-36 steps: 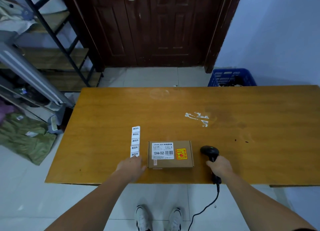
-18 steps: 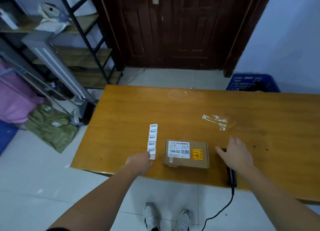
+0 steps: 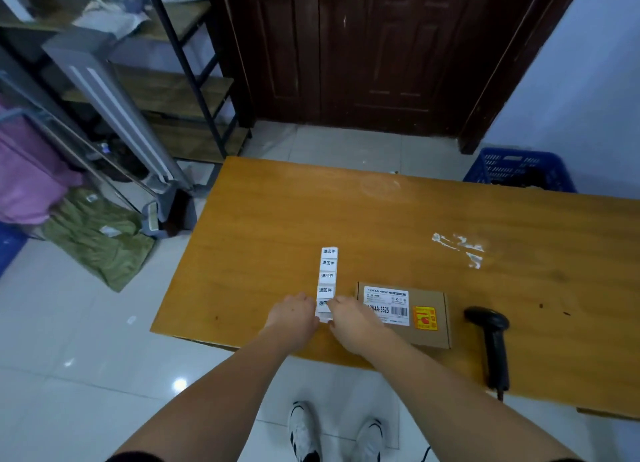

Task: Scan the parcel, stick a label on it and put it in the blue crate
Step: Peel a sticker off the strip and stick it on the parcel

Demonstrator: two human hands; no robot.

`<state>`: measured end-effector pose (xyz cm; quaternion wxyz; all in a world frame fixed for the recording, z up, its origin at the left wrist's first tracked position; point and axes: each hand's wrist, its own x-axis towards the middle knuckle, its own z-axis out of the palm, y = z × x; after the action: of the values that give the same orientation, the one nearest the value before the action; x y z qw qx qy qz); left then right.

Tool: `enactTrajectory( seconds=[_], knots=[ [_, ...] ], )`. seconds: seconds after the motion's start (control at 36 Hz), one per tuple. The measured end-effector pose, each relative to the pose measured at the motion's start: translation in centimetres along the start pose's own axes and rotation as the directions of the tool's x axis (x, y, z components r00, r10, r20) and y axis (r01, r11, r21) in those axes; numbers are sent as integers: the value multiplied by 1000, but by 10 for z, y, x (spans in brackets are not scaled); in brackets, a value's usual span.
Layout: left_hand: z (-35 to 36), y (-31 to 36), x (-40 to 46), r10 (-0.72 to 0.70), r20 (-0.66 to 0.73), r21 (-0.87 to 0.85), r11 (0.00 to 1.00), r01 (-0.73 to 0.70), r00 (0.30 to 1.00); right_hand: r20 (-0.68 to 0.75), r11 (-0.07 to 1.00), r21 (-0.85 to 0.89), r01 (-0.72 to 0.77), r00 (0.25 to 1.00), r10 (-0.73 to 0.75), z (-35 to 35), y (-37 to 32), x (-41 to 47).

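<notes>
A small brown cardboard parcel (image 3: 415, 318) with a white barcode label and an orange sticker lies flat near the table's front edge. Left of it runs a white strip of labels (image 3: 327, 274), printed with black characters. My left hand (image 3: 292, 318) and my right hand (image 3: 349, 319) meet at the strip's near end, fingers pinching it; my right wrist covers the parcel's left edge. A black handheld scanner (image 3: 491, 337) lies on the table right of the parcel, nobody holding it. The blue crate (image 3: 519, 170) stands on the floor beyond the table's far right edge.
The wooden table (image 3: 381, 219) carries a patch of white tape residue (image 3: 460, 247). A black metal shelf rack (image 3: 187, 80), purple and green bundles and a grey panel crowd the floor to the left. A dark door (image 3: 363, 46) is behind. My shoes (image 3: 332, 434) show under the table edge.
My right hand let go of the scanner, which now lies on the table, and crossed left to the label strip. My left hand stayed at the strip's near end. The view shifted left.
</notes>
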<state>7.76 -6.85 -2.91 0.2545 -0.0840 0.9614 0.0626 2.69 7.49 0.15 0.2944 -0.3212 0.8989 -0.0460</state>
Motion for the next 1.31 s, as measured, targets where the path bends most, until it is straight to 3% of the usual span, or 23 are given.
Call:
enactTrajectory(
  seconds=[0.22, 0.53, 0.89, 1.17, 1.31],
  knots=[
    [15, -15, 40, 123, -55, -59, 990, -126, 991, 52, 993, 2, -118, 992, 117, 16, -7, 34],
    [33, -28, 53, 187, -142, -101, 974, -202, 972, 7, 987, 100, -127, 992, 127, 32, -6, 59],
    [37, -30, 55, 208, -142, -59, 974, -218, 968, 13, 991, -16, -136, 991, 137, 24, 3, 67],
    [21, -28, 57, 161, -99, -85, 982, -169, 982, -184, 974, 185, -133, 969, 168, 4, 0, 47],
    [-3, -24, 52, 41, -242, -217, 972, -95, 969, -347, 954, 297, -51, 925, 157, -12, 16, 22]
  ],
)
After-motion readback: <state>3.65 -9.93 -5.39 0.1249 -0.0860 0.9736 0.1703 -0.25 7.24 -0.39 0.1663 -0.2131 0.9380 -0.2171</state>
